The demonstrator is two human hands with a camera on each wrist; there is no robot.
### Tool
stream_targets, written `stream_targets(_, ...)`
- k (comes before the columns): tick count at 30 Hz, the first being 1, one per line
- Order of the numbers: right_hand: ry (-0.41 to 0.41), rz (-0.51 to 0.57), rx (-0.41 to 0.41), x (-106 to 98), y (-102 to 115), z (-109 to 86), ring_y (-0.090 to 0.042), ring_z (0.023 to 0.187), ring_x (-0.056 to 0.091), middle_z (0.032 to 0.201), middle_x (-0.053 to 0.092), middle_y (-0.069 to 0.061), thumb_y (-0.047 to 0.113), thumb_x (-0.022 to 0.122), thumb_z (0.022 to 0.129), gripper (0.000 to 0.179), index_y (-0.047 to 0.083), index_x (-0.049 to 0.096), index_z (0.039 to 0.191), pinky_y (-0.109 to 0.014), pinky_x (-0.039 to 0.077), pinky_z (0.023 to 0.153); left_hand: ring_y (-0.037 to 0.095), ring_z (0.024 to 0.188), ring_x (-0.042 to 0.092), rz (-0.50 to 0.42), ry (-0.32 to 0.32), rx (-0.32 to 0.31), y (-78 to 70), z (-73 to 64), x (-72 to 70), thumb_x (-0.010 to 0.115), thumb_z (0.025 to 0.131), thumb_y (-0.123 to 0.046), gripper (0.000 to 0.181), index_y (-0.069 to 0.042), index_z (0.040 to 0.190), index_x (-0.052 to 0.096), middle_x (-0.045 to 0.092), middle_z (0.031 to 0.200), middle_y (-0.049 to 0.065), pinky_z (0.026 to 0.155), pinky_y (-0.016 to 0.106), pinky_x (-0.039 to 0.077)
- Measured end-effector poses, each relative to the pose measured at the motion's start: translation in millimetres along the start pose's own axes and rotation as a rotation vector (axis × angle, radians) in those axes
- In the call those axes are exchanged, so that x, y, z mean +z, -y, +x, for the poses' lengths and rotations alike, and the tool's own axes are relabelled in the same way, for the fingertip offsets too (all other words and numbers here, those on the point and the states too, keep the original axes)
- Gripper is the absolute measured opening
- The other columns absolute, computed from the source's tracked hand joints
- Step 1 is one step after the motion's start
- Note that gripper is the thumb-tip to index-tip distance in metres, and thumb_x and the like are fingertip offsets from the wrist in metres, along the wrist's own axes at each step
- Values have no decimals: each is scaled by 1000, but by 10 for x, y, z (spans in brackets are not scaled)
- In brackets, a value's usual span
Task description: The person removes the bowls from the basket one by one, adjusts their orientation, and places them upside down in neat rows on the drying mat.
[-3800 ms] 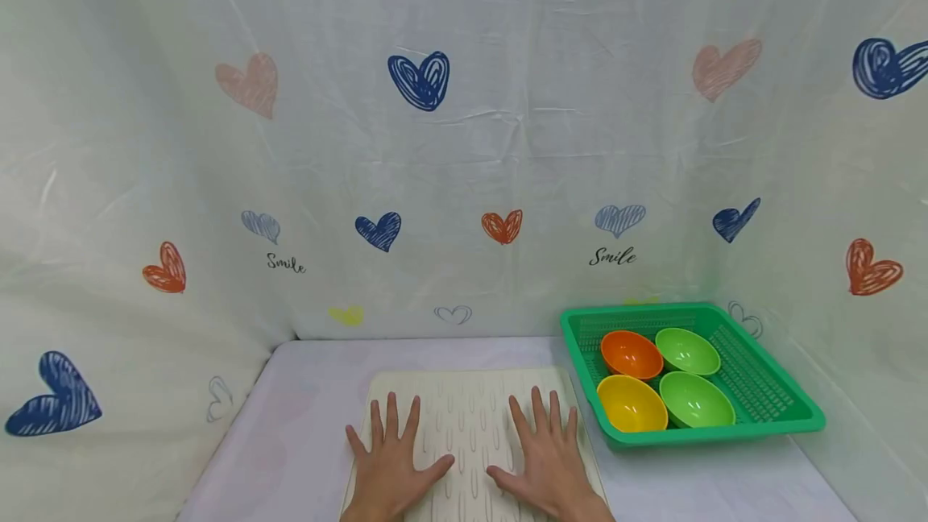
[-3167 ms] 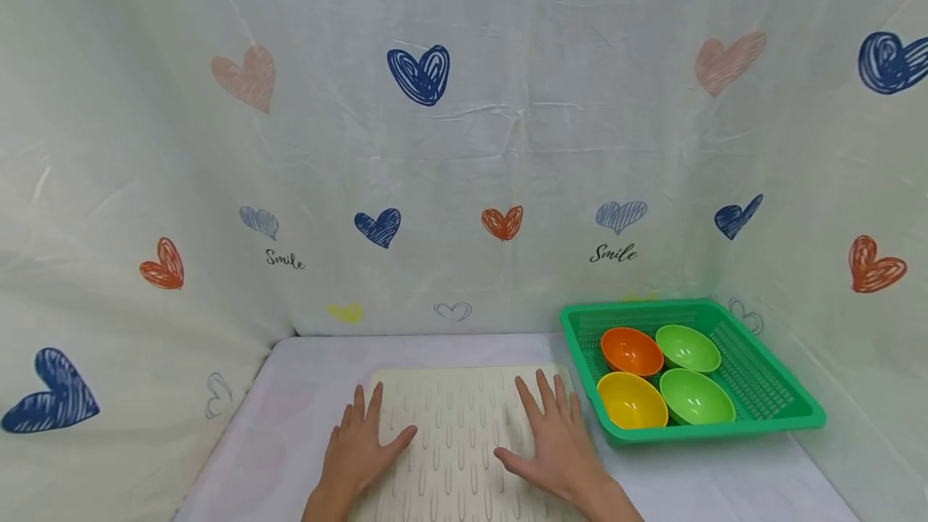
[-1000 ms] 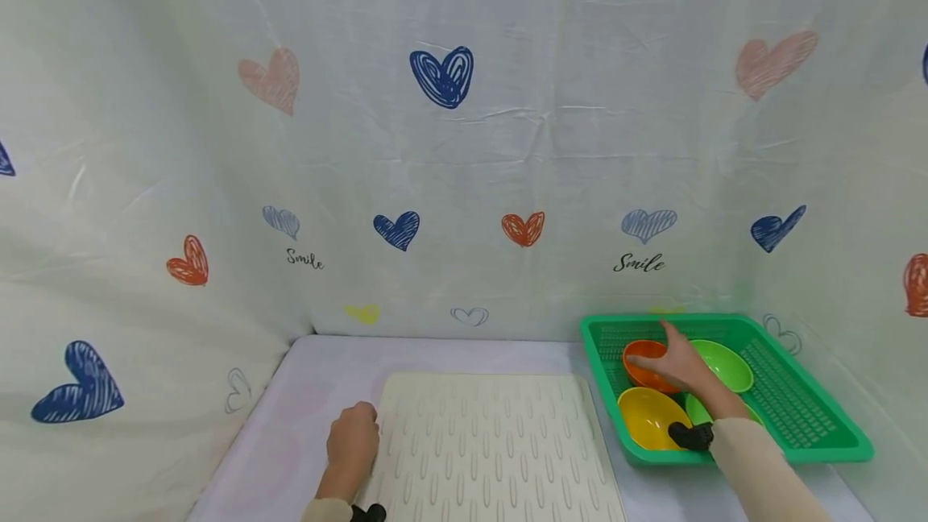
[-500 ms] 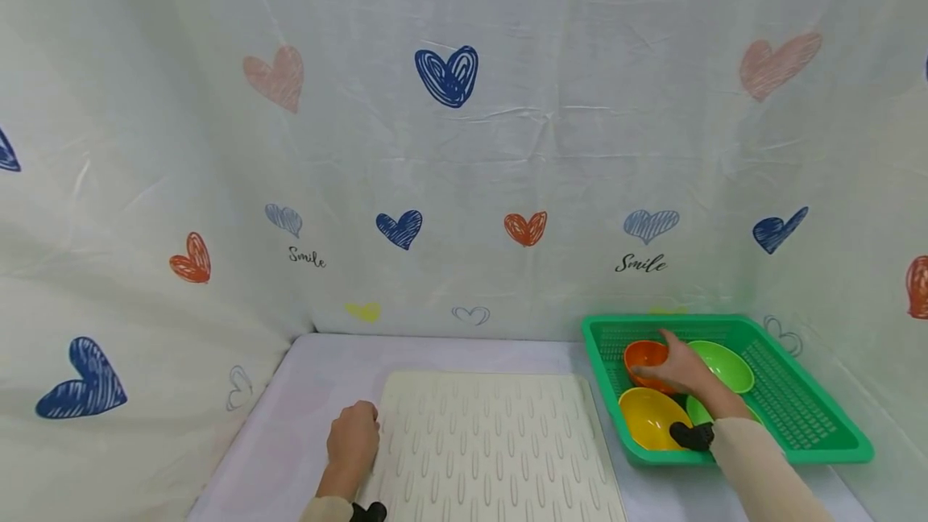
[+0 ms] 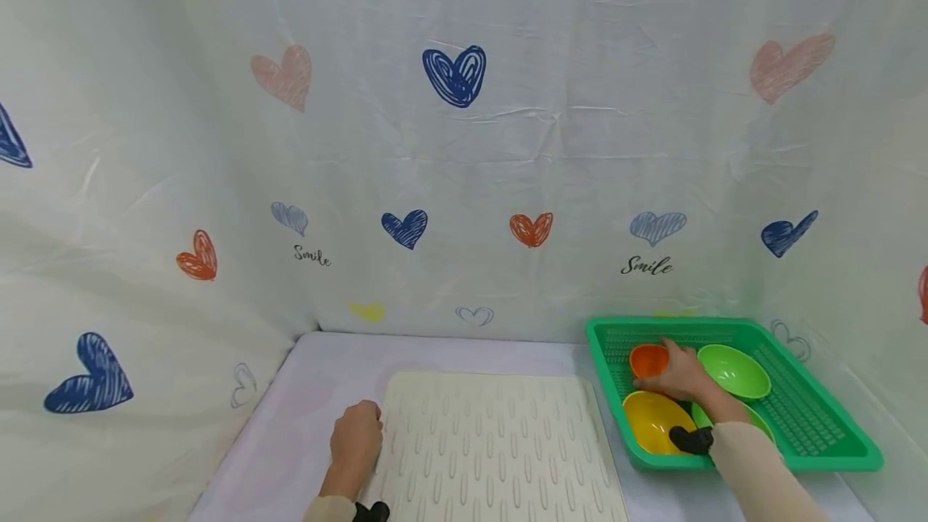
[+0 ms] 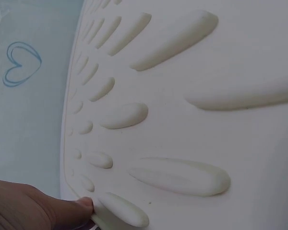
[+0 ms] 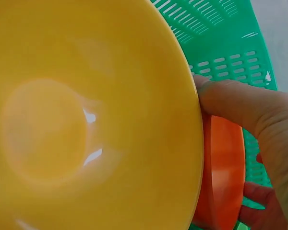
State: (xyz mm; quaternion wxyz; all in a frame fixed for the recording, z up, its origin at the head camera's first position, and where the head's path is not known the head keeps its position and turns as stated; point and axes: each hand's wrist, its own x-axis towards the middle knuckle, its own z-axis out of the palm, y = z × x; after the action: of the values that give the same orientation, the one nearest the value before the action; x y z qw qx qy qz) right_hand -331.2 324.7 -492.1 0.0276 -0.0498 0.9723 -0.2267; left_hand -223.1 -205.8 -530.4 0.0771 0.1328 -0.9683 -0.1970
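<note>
My left hand (image 5: 357,435) is at the left edge of an off-white mat (image 5: 500,441) with raised oval ridges. In the left wrist view its thumb (image 6: 84,205) presses on the mat's edge, the fingers hidden beneath. Over the green basket (image 5: 605,393), my right hand (image 5: 681,377) grips the small orange bowl (image 5: 648,359), which looks tilted. The right wrist view shows the thumb (image 7: 230,98) on one side of the orange bowl (image 7: 225,167) and fingertips (image 7: 259,201) on the other. The yellow bowl (image 7: 101,139) hides part of it there.
Beside the held bowl in the basket stand the yellow bowl (image 5: 652,423) and two light green bowls, one behind (image 5: 734,371) and one partly under the right wrist. The basket is right of the mat on a white-covered table (image 5: 435,349). A heart-printed curtain (image 5: 471,159) surrounds it.
Both hands lay spread on the mat at first. The left moved to the mat's left edge; the right reached into the basket and closed on the orange bowl, which has now shifted and tipped slightly.
</note>
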Motion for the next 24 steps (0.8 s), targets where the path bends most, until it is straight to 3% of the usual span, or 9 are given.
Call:
stream_targets(5,-19,-6,25,-12,-5,-20,-61,109,37,129,27,-49,52,78,71,114,-20,22,140,-69,44,84,32,65,64,-7,-11,15,-9,-15,-2,72,81,-2,6,0,85,68,68,77,14,54,45,52)
stream_targets(11,-78,-35,32,-65,58,-16,-62,108,35,128,29,-50,61,75,70,118,-21,25,139,-69,43,82,31,66,64,11,3,-20,-20,10,-4,72,81,-3,6,-1,84,68,67,77,13,55,45,52)
stream_targets(18,-146,-44,-17,-132,182,-84,-54,101,41,121,39,-44,61,75,69,109,-20,37,132,-57,49,71,29,65,64,1,13,-35,-16,15,-8,71,82,-3,4,-2,81,67,67,75,12,54,43,52)
stream_targets(24,-126,0,-44,-206,341,-148,-49,98,48,125,35,-43,59,76,71,108,-18,35,135,-51,53,68,29,67,64,15,30,-43,-14,17,-4,71,82,-4,4,-2,82,67,67,76,12,55,44,52)
